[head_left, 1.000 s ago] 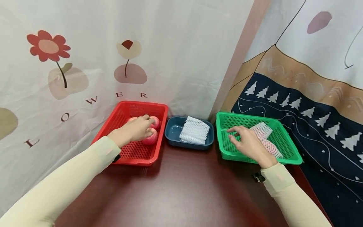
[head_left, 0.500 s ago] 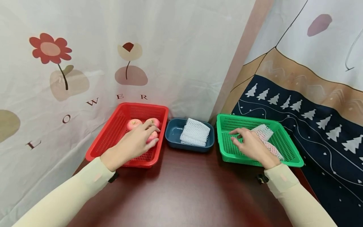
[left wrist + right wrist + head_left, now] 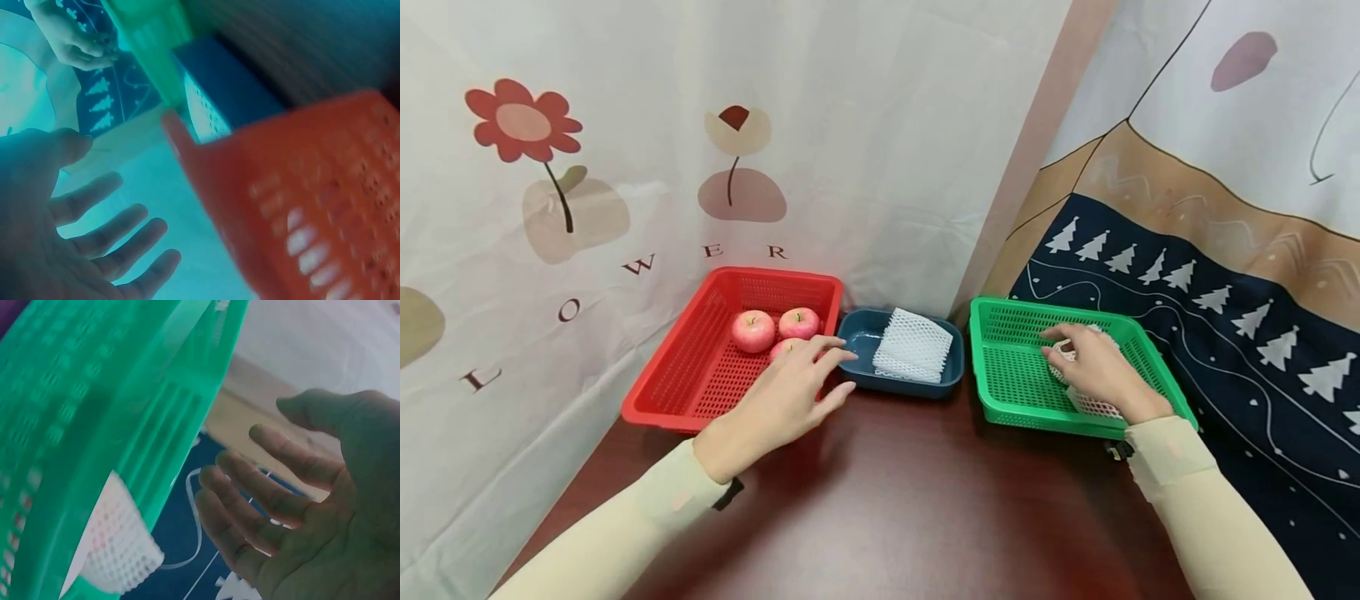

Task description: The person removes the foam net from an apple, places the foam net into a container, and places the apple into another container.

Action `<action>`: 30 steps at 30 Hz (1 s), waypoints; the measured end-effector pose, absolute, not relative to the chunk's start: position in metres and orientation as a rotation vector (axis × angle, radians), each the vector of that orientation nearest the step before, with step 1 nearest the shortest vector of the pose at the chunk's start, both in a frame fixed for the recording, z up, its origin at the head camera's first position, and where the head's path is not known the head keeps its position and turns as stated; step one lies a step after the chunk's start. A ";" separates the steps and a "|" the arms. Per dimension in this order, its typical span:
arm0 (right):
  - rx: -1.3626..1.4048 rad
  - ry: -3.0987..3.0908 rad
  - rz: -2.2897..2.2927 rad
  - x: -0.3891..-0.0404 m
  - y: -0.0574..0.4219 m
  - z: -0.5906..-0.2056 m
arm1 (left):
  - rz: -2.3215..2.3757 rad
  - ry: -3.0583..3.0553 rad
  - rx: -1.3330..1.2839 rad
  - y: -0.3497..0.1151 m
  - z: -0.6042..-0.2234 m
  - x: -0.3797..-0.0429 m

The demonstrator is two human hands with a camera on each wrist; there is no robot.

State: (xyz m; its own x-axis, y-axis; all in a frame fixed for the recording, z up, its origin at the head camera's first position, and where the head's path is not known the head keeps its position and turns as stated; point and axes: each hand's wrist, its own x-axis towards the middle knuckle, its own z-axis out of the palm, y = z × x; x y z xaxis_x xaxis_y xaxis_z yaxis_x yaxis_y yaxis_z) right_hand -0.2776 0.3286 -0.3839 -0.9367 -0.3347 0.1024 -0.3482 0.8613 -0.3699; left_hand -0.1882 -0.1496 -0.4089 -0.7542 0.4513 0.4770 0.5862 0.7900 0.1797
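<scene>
Three apples (image 3: 753,332) we count, two baskets (image 3: 1009,367), one tray (image 3: 859,335), one white net pile (image 3: 913,346), and at least two netted bundles (image 3: 1088,403) showing!

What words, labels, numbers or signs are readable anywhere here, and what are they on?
"L O W E R": spaced dark letters on the pale cloth at the back.
No readable text shows on the red basket, blue dish or green basket.
Any marking on the dark wrist device is too small to read.

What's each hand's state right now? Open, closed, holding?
Left hand: open, empty, by the red perforated plastic basket.
Right hand: open, at the green perforated plastic basket.
</scene>
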 end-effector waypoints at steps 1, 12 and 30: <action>0.548 -3.011 0.595 -0.279 0.332 -0.384 | -0.456 -2.562 -0.791 -0.146 -0.410 -0.188; 0.584 -3.068 0.495 -0.295 0.358 -0.381 | -0.450 -2.586 -0.817 -0.117 -0.419 -0.187; 0.681 -3.188 0.309 -0.318 0.352 -0.371 | -0.495 -2.658 -0.914 -0.071 -0.426 -0.191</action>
